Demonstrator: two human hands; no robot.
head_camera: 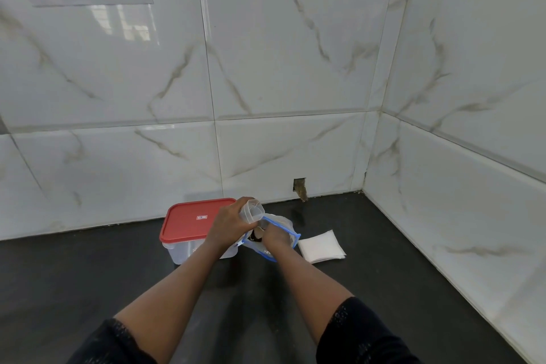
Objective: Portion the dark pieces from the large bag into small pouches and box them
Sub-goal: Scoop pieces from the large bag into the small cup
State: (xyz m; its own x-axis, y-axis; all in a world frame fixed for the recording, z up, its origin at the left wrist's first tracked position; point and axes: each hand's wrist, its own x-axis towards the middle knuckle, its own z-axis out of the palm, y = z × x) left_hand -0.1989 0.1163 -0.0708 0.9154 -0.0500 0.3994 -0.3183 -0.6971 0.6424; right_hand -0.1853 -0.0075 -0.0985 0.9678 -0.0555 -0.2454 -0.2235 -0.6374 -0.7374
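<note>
Marble-tiled walls [266, 53] meeting in corner at right, small hole [300, 188] low in back wall. Black counter [118, 275] running beneath. Box [192, 220] sitting lidded near back wall. Bag [285, 223] lying open just right of box, dark pieces [254, 238] showing inside. Pouches [322, 247] lying stacked beside bag. Left hand [229, 223] gripping cup [251, 210] over bag mouth. Right hand [274, 235] reaching into bag, grip hidden, cannot tell.

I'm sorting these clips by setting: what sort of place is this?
Probably a home kitchen counter: a dark worktop meets glossy marble-look wall tiles in a corner, with a red-lidded plastic food box on it.
</note>
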